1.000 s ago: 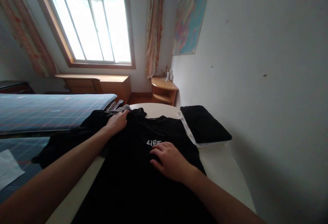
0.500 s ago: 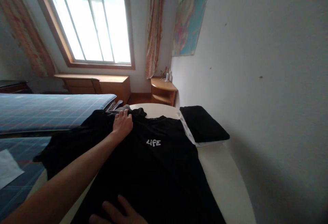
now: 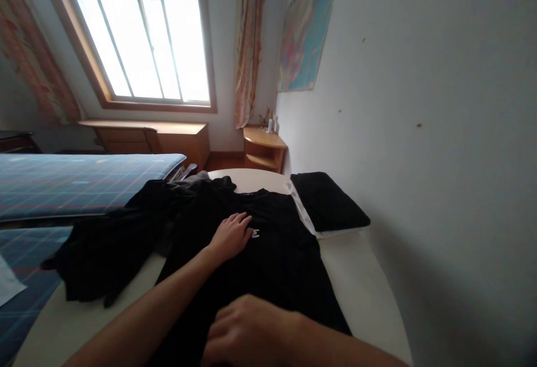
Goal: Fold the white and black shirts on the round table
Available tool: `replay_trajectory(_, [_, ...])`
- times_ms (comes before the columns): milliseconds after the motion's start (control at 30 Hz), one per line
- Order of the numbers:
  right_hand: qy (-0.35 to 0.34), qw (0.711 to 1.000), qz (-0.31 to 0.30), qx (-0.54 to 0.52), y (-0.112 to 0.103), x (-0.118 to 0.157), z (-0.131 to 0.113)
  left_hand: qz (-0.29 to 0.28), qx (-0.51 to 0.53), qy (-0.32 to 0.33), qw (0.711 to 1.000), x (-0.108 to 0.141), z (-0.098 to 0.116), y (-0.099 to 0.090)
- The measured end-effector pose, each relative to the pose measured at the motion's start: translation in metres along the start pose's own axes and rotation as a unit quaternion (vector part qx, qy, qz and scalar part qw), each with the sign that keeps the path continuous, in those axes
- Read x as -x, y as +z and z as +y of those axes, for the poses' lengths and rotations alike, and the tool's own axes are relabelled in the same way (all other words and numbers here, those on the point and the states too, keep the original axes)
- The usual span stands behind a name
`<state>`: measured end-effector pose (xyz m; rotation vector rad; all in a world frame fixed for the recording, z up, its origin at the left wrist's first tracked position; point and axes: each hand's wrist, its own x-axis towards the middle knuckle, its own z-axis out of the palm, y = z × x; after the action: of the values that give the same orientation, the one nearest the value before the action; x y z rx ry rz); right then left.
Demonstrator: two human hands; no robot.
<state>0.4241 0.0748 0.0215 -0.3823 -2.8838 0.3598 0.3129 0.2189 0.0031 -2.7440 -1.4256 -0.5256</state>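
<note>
A black T-shirt with a white print on its chest lies spread on the round, pale table. My left hand rests on the chest with its fingers stretched out, covering most of the print. Nearer to me, my right hand is over the lower part of the shirt, back upward and fingers bent down. Its fingertips are hidden, so I cannot see whether it grips the cloth. To the left, a crumpled heap of dark clothes lies partly over the table's edge.
A folded black garment lies on something white at the table's right, near the wall. Plaid-covered mattresses stand at the left. Farther back are a wooden desk and a corner shelf below a wall map.
My left hand has moved from the shirt's left shoulder area right and nearer, onto the print. My right hand has come farther into view, its fingers now bent down. The view has shifted slightly.
</note>
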Motion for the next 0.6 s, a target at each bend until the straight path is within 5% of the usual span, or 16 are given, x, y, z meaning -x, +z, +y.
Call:
replay_trajectory(100, [0.2, 0.975, 0.063, 0.071, -0.031, 0.021, 0.038, 0.057, 0.045, -0.018, 0.997, 0.003, -0.003, 0.003])
replay_trajectory(200, [0.385, 0.908, 0.135, 0.099, -0.048, 0.043, 0.069, 0.117, 0.066, -0.01, 0.991, 0.011, -0.008, 0.003])
replay_trajectory(267, [0.457, 0.876, 0.115, 0.103, -0.046, 0.057, 0.087, 0.127, 0.067, 0.003, 0.99, 0.02, -0.013, 0.003])
replay_trajectory(467, [0.508, 0.856, 0.059, 0.082, -0.031, 0.08, 0.12, 0.12, 0.074, 0.015, 0.99, 0.042, -0.025, -0.005])
replay_trajectory(600, [0.505, 0.857, 0.075, 0.071, -0.033, 0.085, 0.132, 0.041, 0.13, 0.158, 0.978, 0.055, -0.002, -0.025])
